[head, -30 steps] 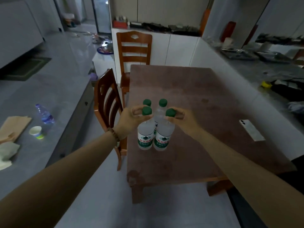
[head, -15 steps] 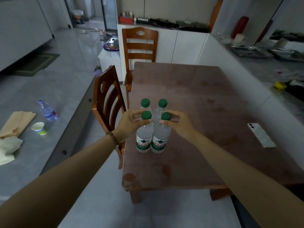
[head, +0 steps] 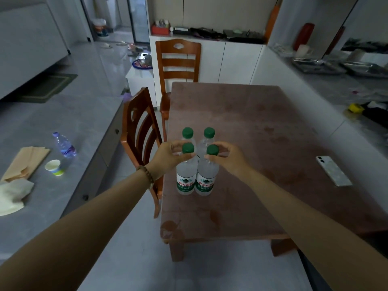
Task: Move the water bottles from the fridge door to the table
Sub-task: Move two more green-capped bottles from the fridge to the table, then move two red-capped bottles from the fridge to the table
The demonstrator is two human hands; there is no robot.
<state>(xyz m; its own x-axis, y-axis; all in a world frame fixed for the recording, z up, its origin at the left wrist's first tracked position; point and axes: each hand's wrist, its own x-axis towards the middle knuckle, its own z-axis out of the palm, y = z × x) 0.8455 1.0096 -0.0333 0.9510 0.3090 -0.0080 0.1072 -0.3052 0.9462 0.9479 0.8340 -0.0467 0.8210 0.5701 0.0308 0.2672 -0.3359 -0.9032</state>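
Observation:
Several clear water bottles with green caps stand close together near the left edge of the reddish wooden table (head: 262, 127). My left hand (head: 168, 156) grips the neck of the near left bottle (head: 186, 179). The neck of the near right bottle (head: 206, 179) is held by my right hand (head: 226, 157). Both near bottles rest upright on the tabletop, touching each other. Behind them stand the far left bottle (head: 187, 133) and the far right bottle (head: 209, 134), partly hidden by my fingers. The fridge is out of view.
A phone (head: 333, 170) lies on the table's right side. Two wooden chairs (head: 142, 131) (head: 178, 59) stand at the left side and far end. On the low grey cabinet at left are another bottle (head: 64, 144), a paper cup (head: 54, 167) and paper bags (head: 25, 162).
The two near bottles have come down slightly and now rest on the table beside the far pair. My hands stay on their necks; the view has shifted a little.

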